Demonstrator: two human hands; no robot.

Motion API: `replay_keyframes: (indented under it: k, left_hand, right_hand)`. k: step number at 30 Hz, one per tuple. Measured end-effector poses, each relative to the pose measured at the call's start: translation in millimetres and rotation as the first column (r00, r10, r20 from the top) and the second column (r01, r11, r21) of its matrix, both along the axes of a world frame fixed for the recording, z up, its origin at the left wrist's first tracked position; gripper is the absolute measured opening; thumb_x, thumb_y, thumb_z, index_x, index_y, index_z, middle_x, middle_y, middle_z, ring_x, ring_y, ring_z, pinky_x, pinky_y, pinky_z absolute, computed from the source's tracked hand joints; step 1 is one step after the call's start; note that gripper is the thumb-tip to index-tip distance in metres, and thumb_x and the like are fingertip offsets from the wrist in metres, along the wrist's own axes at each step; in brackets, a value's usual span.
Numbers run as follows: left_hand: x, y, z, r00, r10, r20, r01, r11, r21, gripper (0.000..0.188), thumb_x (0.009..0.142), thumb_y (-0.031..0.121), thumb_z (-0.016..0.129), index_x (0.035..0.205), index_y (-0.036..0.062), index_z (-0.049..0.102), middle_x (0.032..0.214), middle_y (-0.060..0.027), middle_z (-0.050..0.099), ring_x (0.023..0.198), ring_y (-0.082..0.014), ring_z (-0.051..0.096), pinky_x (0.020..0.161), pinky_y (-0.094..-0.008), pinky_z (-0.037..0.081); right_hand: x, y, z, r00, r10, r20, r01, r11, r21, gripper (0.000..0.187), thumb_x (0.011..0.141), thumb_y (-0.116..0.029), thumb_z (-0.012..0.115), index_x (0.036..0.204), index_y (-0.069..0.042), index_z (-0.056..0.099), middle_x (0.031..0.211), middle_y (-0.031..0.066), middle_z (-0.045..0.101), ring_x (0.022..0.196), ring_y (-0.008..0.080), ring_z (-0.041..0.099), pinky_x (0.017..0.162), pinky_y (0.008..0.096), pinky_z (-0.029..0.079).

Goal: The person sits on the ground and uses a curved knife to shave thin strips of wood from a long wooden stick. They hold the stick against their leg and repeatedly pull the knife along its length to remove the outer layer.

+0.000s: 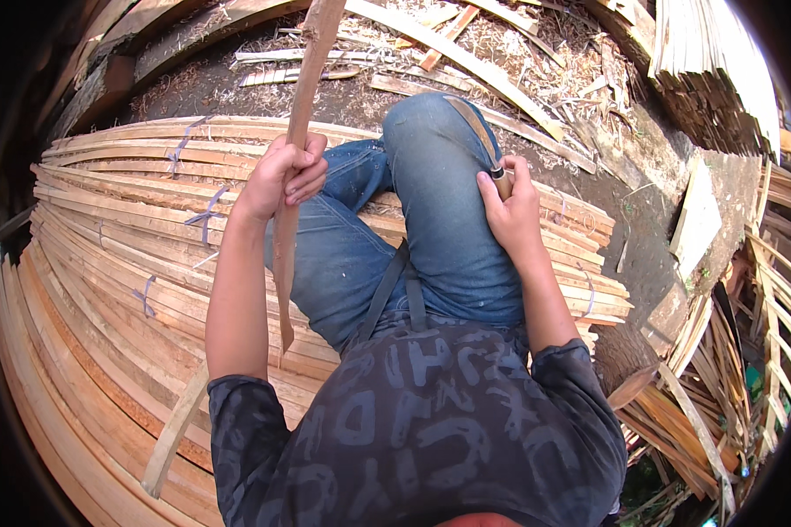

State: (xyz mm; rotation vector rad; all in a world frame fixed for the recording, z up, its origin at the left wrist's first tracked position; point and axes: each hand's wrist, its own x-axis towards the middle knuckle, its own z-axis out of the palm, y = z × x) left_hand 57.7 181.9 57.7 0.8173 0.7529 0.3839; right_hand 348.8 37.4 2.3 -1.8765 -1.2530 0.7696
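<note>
My left hand (283, 178) is closed around a long, narrow wooden strip (315, 54). The strip stands nearly upright in the picture, its upper end running past the top edge and its lower end tapering beside my left thigh. In my right hand (511, 206) is a knife with a wooden handle. The knife's curved blade (472, 123) points up and away, lying close over my right knee (431, 132). The blade and the strip are apart.
I sit on bundles of wooden slats (132, 255) tied with purple cords (204, 217). Shavings and loose strips (466, 61) cover the ground ahead. A stack of thin boards (712, 70) stands at far right, above a heap of scrap slats (677, 430). A log (624, 356) lies near my right elbow.
</note>
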Motion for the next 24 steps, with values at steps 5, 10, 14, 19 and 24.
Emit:
replay_keyframes:
  k: [5,10,14,19,24]
  left_hand:
    - [-17,61,80,0.972,0.161,0.173,-0.196,0.958,0.208,0.023,0.092,0.021,0.042,0.072,0.0136,0.035,0.043,0.0046,0.031,0.032,-0.0058,0.032,0.032,-0.0188,0.028]
    - [-52,101,182,0.936,0.216,0.279,-0.318,0.858,0.403,0.024,0.096,0.021,0.038,0.073,0.014,0.035,0.045,0.0046,0.032,0.035,-0.0061,0.033,0.036,-0.0195,0.031]
    - [-59,116,254,0.863,0.26,0.432,-0.5,0.555,0.665,0.025,0.095,0.021,0.037,0.071,0.0152,0.033,0.048,0.0053,0.03,0.039,-0.0056,0.033,0.041,-0.0186,0.032]
    - [-44,106,272,0.646,0.36,0.673,-0.762,0.264,0.591,0.023,0.092,0.023,0.039,0.073,0.0144,0.032,0.057,0.0012,0.032,0.052,-0.0112,0.036,0.058,-0.028,0.039]
    - [-22,88,198,0.44,0.29,0.85,-0.877,0.342,0.337,0.019,0.094,0.029,0.039,0.084,0.0139,0.036,0.068,-0.002,0.037,0.074,-0.0183,0.045,0.088,-0.0424,0.041]
  right_hand:
    - [-9,6,10,0.999,0.001,0.033,-0.004,0.996,0.087,0.02,0.086,-0.015,0.067,0.095,-0.001,0.055,0.056,0.0143,0.05,0.047,0.0231,0.048,0.049,0.0358,0.039]
    - [-19,17,27,0.996,0.069,-0.054,-0.063,0.992,0.106,0.018,0.087,-0.014,0.065,0.094,0.0,0.056,0.056,0.0092,0.05,0.05,0.0161,0.046,0.05,0.0326,0.038]
    - [-32,27,50,0.964,0.146,-0.221,-0.113,0.982,0.152,0.014,0.091,-0.013,0.061,0.092,0.0,0.056,0.06,-0.002,0.045,0.054,0.0065,0.038,0.049,0.0259,0.032]
    - [-65,27,74,0.796,0.236,-0.557,-0.082,0.954,0.287,0.011,0.097,-0.014,0.052,0.097,-0.004,0.048,0.072,-0.0002,0.049,0.049,0.0024,0.038,0.043,0.0195,0.032]
    - [-78,44,111,0.674,0.41,-0.614,0.016,0.823,0.568,0.014,0.099,-0.011,0.042,0.107,-0.003,0.035,0.095,0.0184,0.054,0.042,0.0046,0.042,0.037,0.0177,0.037]
